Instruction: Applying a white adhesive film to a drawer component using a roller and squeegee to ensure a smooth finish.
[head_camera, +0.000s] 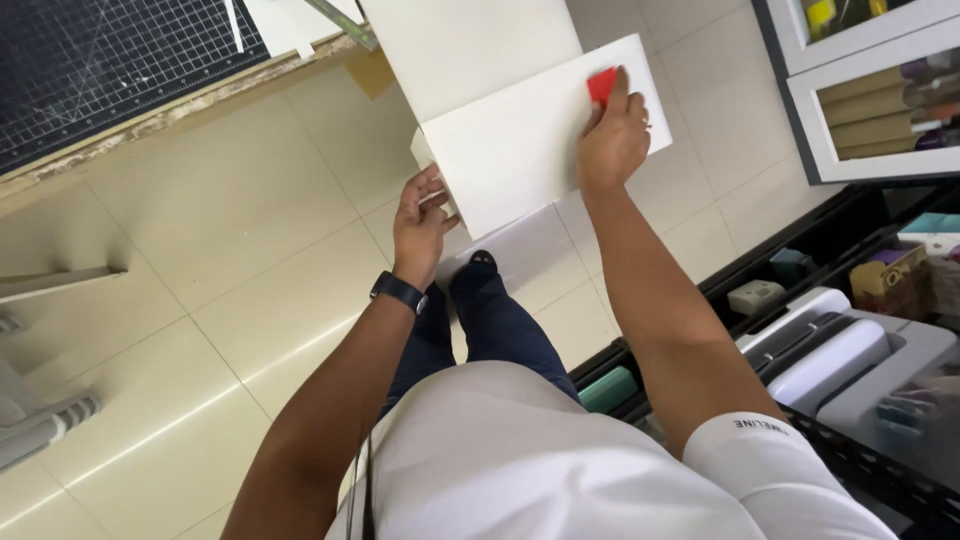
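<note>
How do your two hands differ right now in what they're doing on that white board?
The right hand lies on top of the white board, pressing a small red scraper flat against its face; the left hand grips the board's lower edge from the side. The right reaches farther out; the left stays nearer the body. Only the left wrist wears a black watch. Both touch the same board.

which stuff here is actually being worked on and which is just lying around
In hand: white board, gripped at its edge by the left hand; red scraper, pressed on it by the right hand.

Lying about: cutting mat, paper rolls, grey machine.
</note>
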